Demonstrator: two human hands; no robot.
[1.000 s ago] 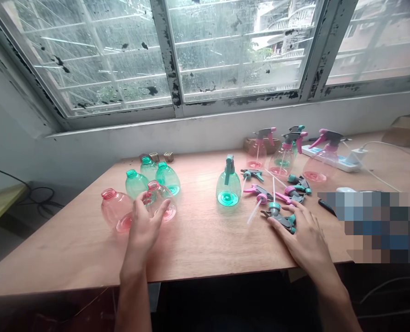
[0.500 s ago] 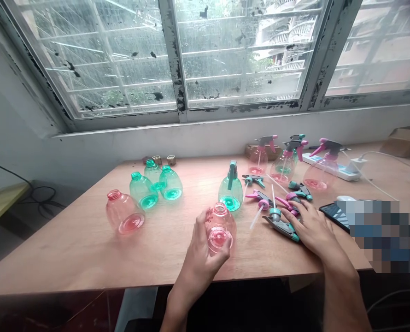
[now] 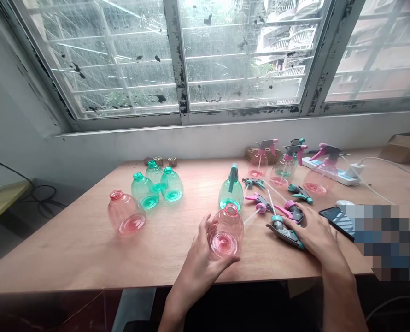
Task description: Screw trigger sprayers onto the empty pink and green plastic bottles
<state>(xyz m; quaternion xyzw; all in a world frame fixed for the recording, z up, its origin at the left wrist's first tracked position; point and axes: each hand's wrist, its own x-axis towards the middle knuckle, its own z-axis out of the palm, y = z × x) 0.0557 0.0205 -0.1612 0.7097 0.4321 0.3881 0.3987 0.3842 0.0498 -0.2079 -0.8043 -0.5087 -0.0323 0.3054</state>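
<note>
My left hand [image 3: 200, 260] is wrapped round a clear pink bottle [image 3: 226, 230] with no cap, holding it near the table's front edge. My right hand [image 3: 313, 233] lies over loose spray triggers, its fingers closing on a pink and grey trigger [image 3: 292, 212]; a teal and grey trigger [image 3: 285, 232] lies just under the palm. A green bottle with a fitted trigger [image 3: 231, 191] stands just behind the pink bottle.
A pink open bottle [image 3: 125, 215] and three green open bottles [image 3: 156, 184] stand at the left. Finished spray bottles [image 3: 284, 161] stand at the back right by a power strip [image 3: 343, 168]. A phone [image 3: 336, 219] lies at the right on the wooden table [image 3: 87, 249].
My left hand picked the pink bottle from the left group and carried it right to the table's middle front. My right hand shifted over the triggers and curled onto the pink one.
</note>
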